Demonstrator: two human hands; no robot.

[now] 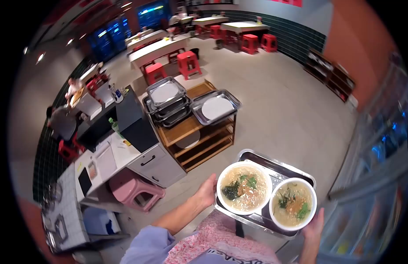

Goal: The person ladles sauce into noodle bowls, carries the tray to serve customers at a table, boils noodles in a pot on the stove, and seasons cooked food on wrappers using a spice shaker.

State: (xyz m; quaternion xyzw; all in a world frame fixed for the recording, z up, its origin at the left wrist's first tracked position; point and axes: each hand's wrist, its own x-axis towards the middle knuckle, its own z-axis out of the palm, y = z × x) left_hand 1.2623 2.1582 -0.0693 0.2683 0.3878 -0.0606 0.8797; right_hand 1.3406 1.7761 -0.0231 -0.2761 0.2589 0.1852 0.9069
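Observation:
A metal tray [281,172] is held level in front of my body, with two white bowls of soup on it. The left bowl [220,200] is larger in view and has dark seaweed, green herbs and a brown topping in pale broth. Beside it, nearly touching, the right bowl [274,220] carries similar toppings. My left hand [207,191] grips the tray's left edge, its fingers partly hidden under the rim. At the right edge, my right hand [315,224] holds the tray close to the right bowl; most of its fingers are hidden.
Ahead stands a wooden shelf cart [197,90] with stacked metal trays [166,94]. A counter [109,154] and a pink stool [136,189] are at left. A glass-fronted cabinet [371,176] lines the right. Red stools [188,64] and tables [158,48] stand farther off; people sit at far left.

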